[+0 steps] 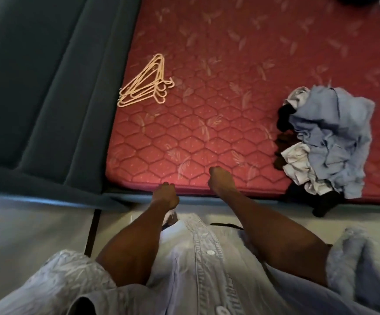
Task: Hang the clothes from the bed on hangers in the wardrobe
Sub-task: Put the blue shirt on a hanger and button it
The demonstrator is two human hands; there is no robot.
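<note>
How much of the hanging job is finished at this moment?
Nothing looks done yet. The clothes pile lies crumpled on the mattress, and the hangers lie stacked apart from it, all bare. The left hand and right hand hold nothing. Every garment remains; the wardrobe is not in view.

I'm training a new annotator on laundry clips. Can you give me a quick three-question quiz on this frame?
1. True or false: the hangers lie in a stack on the mattress, near its left edge.
2. Which hand is farther over the mattress: A) left hand B) right hand?
3. Fill in: the pile of clothes lies to the ____ of the hangers, at the mattress's near edge.

Key
1. True.
2. B; the left hand is at the mattress's near edge. Both hands hold nothing.
3. Right.
</note>
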